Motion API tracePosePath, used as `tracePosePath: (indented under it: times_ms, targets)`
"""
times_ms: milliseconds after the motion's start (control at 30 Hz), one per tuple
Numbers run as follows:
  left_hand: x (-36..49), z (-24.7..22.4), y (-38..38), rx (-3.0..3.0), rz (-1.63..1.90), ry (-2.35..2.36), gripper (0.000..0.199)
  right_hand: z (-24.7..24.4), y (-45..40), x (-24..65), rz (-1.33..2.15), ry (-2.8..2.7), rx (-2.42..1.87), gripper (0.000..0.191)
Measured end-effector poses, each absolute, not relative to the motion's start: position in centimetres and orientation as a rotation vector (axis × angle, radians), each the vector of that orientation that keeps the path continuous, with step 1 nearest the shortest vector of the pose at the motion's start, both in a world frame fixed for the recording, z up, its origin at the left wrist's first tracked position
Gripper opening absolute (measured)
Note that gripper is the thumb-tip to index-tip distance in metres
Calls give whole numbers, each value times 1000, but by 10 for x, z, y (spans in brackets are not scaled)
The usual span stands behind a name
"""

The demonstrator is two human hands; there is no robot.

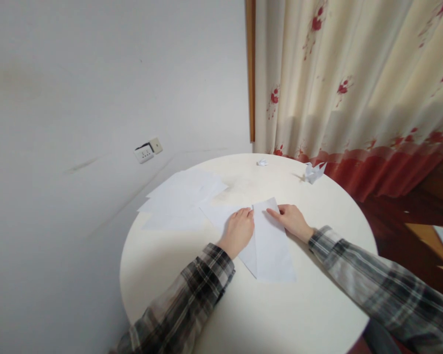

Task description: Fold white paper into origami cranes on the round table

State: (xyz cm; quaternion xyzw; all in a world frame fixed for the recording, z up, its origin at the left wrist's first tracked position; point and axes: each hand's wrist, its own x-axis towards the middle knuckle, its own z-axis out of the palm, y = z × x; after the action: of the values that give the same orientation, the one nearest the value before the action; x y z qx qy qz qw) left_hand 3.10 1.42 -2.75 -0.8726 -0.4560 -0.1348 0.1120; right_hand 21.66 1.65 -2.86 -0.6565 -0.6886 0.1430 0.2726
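Note:
A partly folded white paper (273, 246) lies on the round white table (162, 275), with a crease or edge running down its middle. My left hand (239, 227) rests on its left part, fingers pressed together near that middle edge. At the upper right edge, my right hand (291, 220) pinches the paper, thumb on top and the other fingers partly hidden beneath or behind it. Whether the left fingers grip the paper or only press on it cannot be made out.
Several loose white sheets (184, 194) overlap at the table's left. Toward the back lie a small crumpled paper (262, 162) and a folded paper shape (313, 172). A wall with a socket (144, 153) stands left, a patterned curtain (339, 98) behind right.

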Motion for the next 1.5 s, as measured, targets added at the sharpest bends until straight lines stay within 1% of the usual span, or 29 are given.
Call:
tracePosePath:
  times_ms: [167, 367, 567, 900, 1067, 1200, 1400, 1500]
  targets:
    - [23, -31, 12, -2570, -475, -1419, 33, -32, 17, 221, 395, -1878, -1791, 41]
    - [26, -36, 5, -2597, -467, -1321, 34, -33, 16, 220, 385, -1893, -1793, 45]
    - [32, -31, 3, -2590, -339, -1296, 37, -32, 16, 219, 345, -1929, -1838, 40]
    - [34, -30, 3, -2561, -253, -1304, 39, -31, 12, 217, 386, -1889, -1823, 39]
    - [33, -33, 6, -2559, -288, -1291, 40, -32, 14, 219, 413, -1839, -1780, 45]
    - [30, -35, 16, -2531, -329, -1356, 38, -30, 12, 217, 456, -1800, -1760, 56]
    - [29, -32, 18, -2560, -375, -1346, 29, -29, 9, 215, 515, -1880, -1739, 49]
    - [31, -30, 14, -2564, -354, -1328, 27, -28, 10, 213, 483, -1891, -1771, 53]
